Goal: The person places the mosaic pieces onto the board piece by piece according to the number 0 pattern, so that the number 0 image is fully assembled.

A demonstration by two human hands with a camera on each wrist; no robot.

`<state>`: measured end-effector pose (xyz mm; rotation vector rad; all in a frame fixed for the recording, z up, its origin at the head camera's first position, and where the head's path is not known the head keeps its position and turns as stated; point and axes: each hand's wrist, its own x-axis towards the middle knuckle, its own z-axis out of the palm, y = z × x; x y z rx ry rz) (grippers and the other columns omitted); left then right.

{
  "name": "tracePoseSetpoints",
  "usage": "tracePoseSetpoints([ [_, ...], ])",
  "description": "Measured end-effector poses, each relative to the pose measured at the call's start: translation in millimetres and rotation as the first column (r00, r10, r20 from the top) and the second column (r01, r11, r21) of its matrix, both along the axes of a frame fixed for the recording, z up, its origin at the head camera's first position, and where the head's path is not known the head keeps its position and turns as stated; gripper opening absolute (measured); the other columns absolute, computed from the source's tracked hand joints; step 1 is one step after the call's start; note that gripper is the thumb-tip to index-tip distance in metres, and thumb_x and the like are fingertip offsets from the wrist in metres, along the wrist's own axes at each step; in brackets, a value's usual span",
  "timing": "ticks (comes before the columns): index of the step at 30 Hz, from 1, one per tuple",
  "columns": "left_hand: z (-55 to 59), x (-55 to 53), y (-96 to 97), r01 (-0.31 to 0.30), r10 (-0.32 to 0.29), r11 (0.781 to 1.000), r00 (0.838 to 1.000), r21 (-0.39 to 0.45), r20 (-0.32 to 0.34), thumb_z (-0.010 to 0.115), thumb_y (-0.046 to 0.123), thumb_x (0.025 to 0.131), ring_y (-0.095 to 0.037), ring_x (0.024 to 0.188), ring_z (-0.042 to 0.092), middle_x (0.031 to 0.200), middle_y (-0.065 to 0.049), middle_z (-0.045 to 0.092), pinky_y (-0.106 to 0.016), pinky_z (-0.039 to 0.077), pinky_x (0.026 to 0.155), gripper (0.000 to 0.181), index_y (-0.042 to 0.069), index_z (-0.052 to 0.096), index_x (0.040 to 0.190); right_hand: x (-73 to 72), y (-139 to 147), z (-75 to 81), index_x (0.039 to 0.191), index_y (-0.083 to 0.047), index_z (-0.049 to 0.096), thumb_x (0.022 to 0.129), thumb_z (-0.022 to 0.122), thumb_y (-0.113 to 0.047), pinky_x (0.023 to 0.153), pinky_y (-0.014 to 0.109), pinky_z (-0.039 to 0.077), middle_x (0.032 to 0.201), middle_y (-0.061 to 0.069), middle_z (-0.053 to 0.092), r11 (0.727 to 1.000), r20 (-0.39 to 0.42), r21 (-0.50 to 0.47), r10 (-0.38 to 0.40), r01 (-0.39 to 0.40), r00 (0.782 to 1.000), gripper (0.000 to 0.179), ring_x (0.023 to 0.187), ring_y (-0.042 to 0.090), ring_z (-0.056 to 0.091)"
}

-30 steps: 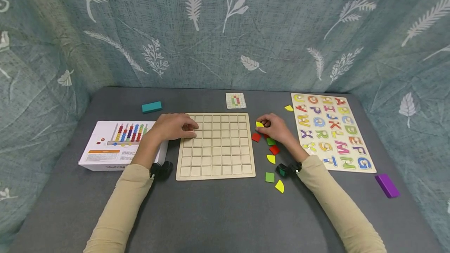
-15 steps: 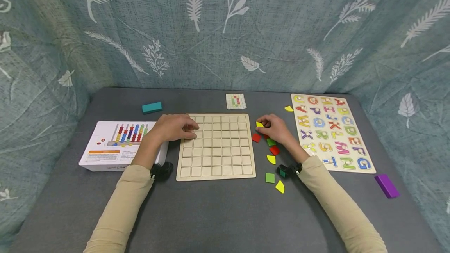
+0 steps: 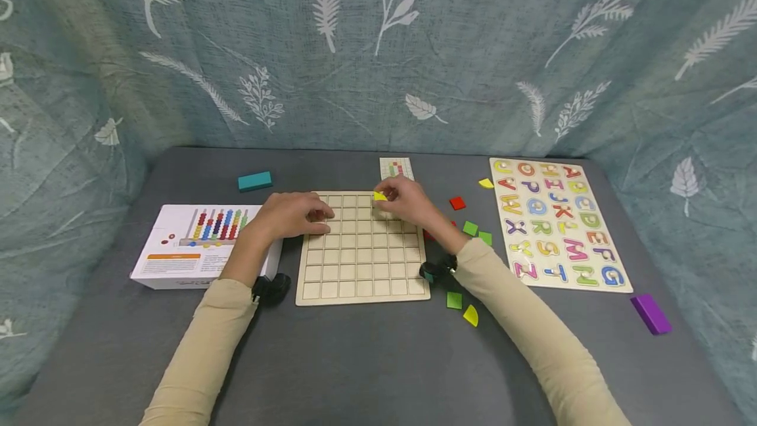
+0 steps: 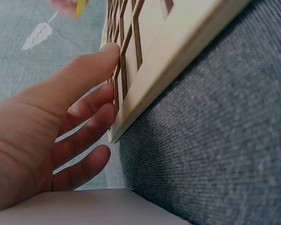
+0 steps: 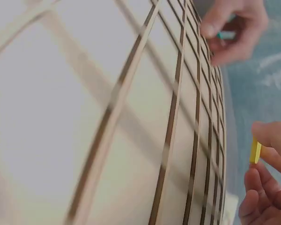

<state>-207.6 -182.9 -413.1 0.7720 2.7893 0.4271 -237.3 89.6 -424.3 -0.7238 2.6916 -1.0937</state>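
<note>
A wooden grid board lies flat on the table between both hands. My left hand rests at its upper left edge; in the left wrist view the thumb and fingertips touch the board's side, fingers loosely bent around no object. Over the board's far edge, my right hand pinches a yellow quarter-circle tile between thumb and fingers. In the right wrist view that tile appears edge-on, apart from the grid. Just beyond the right hand lies a small pattern card, partly covered by it.
Right of the board lie loose tiles, among them a red square, a green square and a yellow quarter-circle. An alphabet board, purple block, teal block and white box stand around.
My right hand has moved left from the loose tiles to above the board's far edge, carrying the yellow quarter-circle tile. Red and green squares it covered now show. The left hand stays put.
</note>
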Motion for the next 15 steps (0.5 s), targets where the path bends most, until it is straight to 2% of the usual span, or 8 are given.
tracePoseSetpoints([
  [5, -0.9, -0.9, 2.5, 0.009, -0.008, 1.000, 1.000, -0.020, 0.005, 0.071, 0.040, 0.086, -0.009, 0.088, 0.062, 0.098, 0.009, 0.066, -0.031, 0.046, 0.073, 0.032, 0.028, 0.072, 0.116, 0.0, -26, 2.1, 0.115, -0.002, 0.067, 0.090, 0.069, -0.016, 0.081, 0.032, 0.050, 0.105, 0.016, 0.063, 0.997, 0.031, 0.015, 0.072, -0.073, 0.997, 0.029, 0.093, 0.026, 0.063],
  [15, 0.7, -1.5, 0.2, 0.003, -0.003, 1.000, 1.000, -0.019, 0.008, 0.072, 0.039, 0.086, -0.009, 0.088, 0.062, 0.098, 0.008, 0.065, -0.034, 0.045, 0.074, 0.031, 0.027, 0.071, 0.115, 1.6, -35, 4.4, 0.116, -0.003, 0.065, 0.091, 0.068, -0.016, 0.079, 0.030, 0.052, 0.106, 0.016, 0.062, 0.997, 0.063, -0.009, 0.076, -0.076, 0.995, 0.029, 0.092, 0.026, 0.064],
])
